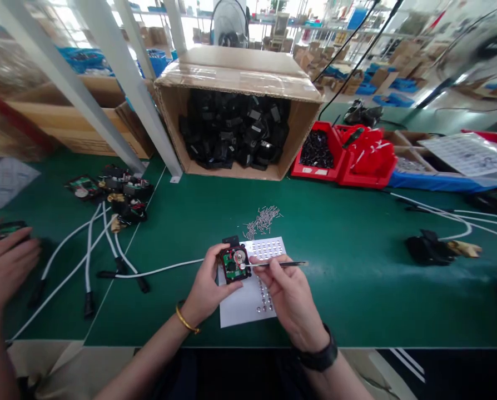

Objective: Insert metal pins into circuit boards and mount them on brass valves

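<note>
My left hand (209, 289) grips a small black housing (235, 263) with a green circuit board and a round silver part inside. A white cable (165, 270) runs from the housing to the left. In my right hand (288, 291) is a slim dark tool that looks like tweezers (292, 263), its pale tip over the board. A tiny whitish round piece (242, 266) shows at that tip; whether it is pinched I cannot tell. Beneath both hands lies a white sheet (238, 311) with rows of small shiny discs (265, 248).
Loose screws (263, 219) lie beyond the sheet. A cardboard box (240, 78) of black housings stands behind, with red bins (315, 171) to its right. Cabled units (127, 191) and another person's hand (9, 264) are at left. A black unit (427, 248) sits at right.
</note>
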A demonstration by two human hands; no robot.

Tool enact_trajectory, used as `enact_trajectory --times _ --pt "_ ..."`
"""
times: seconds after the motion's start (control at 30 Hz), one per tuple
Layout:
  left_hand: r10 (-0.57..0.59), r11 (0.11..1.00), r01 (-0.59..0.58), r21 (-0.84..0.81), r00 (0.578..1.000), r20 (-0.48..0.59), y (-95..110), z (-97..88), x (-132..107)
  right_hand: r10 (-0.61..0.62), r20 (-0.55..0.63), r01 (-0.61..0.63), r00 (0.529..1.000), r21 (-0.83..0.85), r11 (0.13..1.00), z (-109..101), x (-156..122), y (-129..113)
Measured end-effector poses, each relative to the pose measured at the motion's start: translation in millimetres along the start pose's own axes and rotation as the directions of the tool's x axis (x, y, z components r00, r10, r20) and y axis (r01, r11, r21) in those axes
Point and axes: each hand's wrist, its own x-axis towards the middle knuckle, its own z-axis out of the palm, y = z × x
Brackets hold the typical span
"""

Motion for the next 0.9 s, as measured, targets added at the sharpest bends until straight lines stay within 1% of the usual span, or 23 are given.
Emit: enact_trajectory --times 0.13,0.23,0.33,0.43,0.63,0.9 --pt "-0.003 0.998 0.004 0.062 1.000 -0.010 1.9 -0.6 0.1 -0.039 -0.035 0.036 0.999 -0.080 0.996 3.6 2.5 7.2" --pt "-0.003 0.998 0.005 0.070 1.000 -0.029 6.6 -1.8 2.4 -0.046 -0.051 0.039 0.998 -0.128 0.991 3.5 3.0 6.3" --pt "-0.023 0.997 0.024 0.073 1.000 -0.016 8.1 -2.4 4.2 -0.059 -0.055 0.049 0.997 -0.170 0.984 5.1 5.2 4.0" --pt "-0.039 0.996 0.039 0.080 0.999 0.002 6.4 -2.5 4.6 -0.059 -0.064 0.047 0.996 -0.178 0.983 6.9 7.9 3.8" --pt "-0.034 0.995 0.034 0.092 0.999 -0.004 3.7 -1.2 5.0 -0.058 -0.072 0.043 0.996 -0.198 0.979 8.5 9.3 5.7" --pt "-0.016 0.995 0.018 0.095 1.000 -0.021 5.8 0.4 5.1 -0.148 -0.079 0.115 0.986 -0.325 0.939 8.9 6.9 8.1"
